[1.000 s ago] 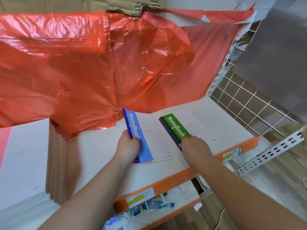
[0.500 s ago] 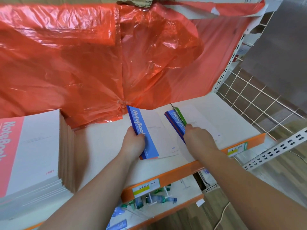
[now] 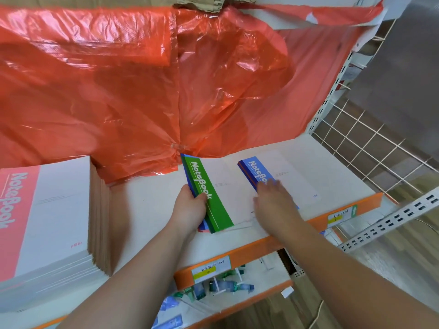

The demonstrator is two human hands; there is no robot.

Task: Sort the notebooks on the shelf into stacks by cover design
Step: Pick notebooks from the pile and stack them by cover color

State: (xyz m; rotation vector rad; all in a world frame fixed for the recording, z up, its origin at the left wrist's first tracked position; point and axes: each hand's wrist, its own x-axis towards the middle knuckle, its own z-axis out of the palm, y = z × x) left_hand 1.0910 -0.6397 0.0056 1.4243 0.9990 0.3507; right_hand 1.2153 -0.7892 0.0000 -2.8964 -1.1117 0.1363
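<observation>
In the head view, your left hand (image 3: 190, 207) grips the spine edge of a green-banded notebook (image 3: 206, 193) with blue covers showing under it, mid-shelf (image 3: 147, 205). Your right hand (image 3: 273, 205), blurred, spreads open-fingered over the blue-banded notebook (image 3: 257, 169) just beside it. You seem mid-sort: next, I judge, lift the green one clear of the blue below, keeping both piles apart from the tall pink-banded stack (image 3: 47, 210) at your left.
</observation>
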